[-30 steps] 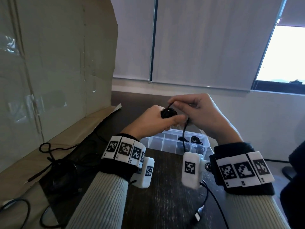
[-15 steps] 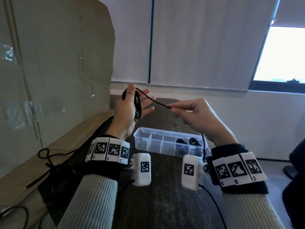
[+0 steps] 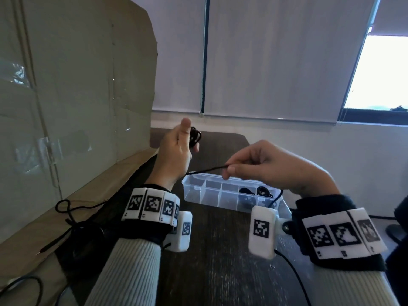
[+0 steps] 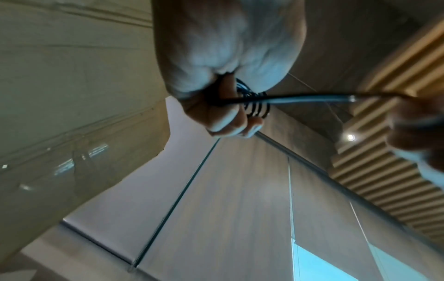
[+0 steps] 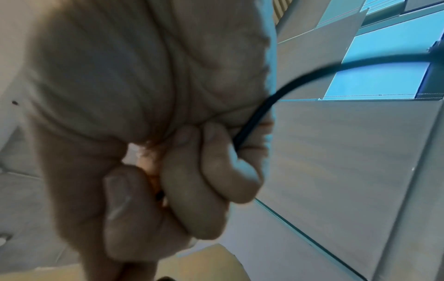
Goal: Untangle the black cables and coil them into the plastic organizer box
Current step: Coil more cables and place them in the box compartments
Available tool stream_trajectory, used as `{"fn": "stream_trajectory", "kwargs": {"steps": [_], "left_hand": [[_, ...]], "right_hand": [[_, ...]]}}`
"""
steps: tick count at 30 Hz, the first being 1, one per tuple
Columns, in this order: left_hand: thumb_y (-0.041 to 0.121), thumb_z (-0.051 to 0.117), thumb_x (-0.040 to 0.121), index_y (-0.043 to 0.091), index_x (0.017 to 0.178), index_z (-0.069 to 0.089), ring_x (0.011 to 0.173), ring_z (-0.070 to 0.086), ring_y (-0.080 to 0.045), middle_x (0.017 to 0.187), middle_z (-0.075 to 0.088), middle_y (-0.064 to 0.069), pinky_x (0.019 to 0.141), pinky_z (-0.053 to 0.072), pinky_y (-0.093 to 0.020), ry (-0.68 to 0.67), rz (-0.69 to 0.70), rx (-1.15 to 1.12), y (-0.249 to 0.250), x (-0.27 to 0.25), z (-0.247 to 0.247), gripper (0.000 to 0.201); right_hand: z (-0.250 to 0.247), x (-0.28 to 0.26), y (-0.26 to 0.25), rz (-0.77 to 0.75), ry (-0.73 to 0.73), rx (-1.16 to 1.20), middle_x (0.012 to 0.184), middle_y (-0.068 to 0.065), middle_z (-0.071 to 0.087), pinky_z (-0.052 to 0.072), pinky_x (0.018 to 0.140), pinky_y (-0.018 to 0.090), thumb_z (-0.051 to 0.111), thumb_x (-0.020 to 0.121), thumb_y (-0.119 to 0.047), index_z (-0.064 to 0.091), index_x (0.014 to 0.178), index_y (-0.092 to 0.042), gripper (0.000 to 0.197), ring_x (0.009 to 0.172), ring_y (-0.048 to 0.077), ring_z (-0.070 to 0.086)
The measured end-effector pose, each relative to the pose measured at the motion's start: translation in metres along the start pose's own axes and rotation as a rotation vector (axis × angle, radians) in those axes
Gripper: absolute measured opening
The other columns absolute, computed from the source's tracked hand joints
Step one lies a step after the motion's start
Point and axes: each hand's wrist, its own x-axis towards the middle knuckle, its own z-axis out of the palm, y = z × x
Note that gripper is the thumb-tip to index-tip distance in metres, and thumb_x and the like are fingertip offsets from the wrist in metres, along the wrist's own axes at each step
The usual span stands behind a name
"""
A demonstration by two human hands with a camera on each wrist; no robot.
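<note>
The black cable [image 3: 207, 171] is wound in loops round the fingers of the raised left hand [image 3: 176, 151], while the right hand [image 3: 265, 166] pinches its free run taut above the organizer box [image 3: 220, 204] mid-tabletop, likely feeding the next wrap.

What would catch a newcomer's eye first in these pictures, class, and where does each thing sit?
First, the two raised hands: the left hand holds a small coil of black cable, and the right hand pinches the strand running from it. Just beyond them on the dark table sits the clear organizer box, with coiled cables in its right-hand compartments.
</note>
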Motion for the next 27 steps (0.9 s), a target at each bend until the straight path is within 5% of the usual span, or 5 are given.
{"fn": "stream_trajectory", "kwargs": {"steps": [6, 13, 17, 23, 27], "left_hand": [[0.064, 0.012, 0.091, -0.001, 0.067, 0.064, 0.052, 0.058, -0.018, 0.057, 0.064, -0.006, 0.058, 0.046, -0.032, -0.273, 0.031, 0.113, 0.002, -0.007, 0.017, 0.086], [0.058, 0.041, 0.085, -0.005, 0.089, 0.065, 0.042, 0.046, -0.002, 0.056, 0.058, 0.002, 0.042, 0.033, -0.011, -0.565, -0.118, 0.023, 0.024, -0.015, 0.019, 0.069], [0.052, 0.052, 0.084, 0.004, 0.086, 0.066, 0.042, 0.039, -0.008, 0.054, 0.053, 0.003, 0.042, 0.031, -0.019, -0.573, -0.128, -0.031, 0.031, -0.015, 0.020, 0.050], [0.057, 0.035, 0.093, -0.001, 0.065, 0.056, 0.041, 0.042, -0.013, 0.047, 0.049, -0.001, 0.045, 0.038, -0.021, -0.476, -0.069, 0.057, 0.031, -0.018, 0.028, 0.068], [0.060, 0.025, 0.094, 0.006, 0.064, 0.059, 0.049, 0.053, -0.014, 0.058, 0.059, -0.010, 0.050, 0.046, -0.028, -0.407, -0.069, 0.095, 0.024, -0.015, 0.030, 0.071]], "right_hand": [[0.000, 0.014, 0.012, -0.113, 0.398, 0.042, 0.075, -0.009, 0.073, 0.043, 0.071, 0.015, 0.062, 0.093, -0.017, 0.076, 0.088, -0.023, 0.016, 0.069, 0.002, 0.056], [0.004, 0.023, 0.027, -0.089, 0.574, 0.119, 0.078, -0.012, 0.074, 0.047, 0.074, 0.016, 0.065, 0.091, -0.016, 0.075, 0.083, -0.029, 0.018, 0.074, -0.003, 0.064], [-0.001, 0.012, 0.024, -0.031, 0.494, 0.276, 0.058, -0.015, 0.064, 0.034, 0.045, 0.009, 0.062, 0.092, -0.021, 0.075, 0.091, -0.015, 0.014, 0.044, 0.000, 0.045], [-0.001, 0.003, 0.014, -0.045, 0.311, 0.303, 0.048, -0.023, 0.053, 0.023, 0.048, 0.022, 0.051, 0.090, -0.040, 0.071, 0.106, -0.020, 0.032, 0.050, 0.013, 0.026], [0.002, 0.011, 0.016, -0.023, 0.336, 0.316, 0.059, -0.002, 0.051, 0.021, 0.047, 0.024, 0.051, 0.090, -0.055, 0.075, 0.091, -0.026, 0.038, 0.050, 0.015, 0.026]]}}
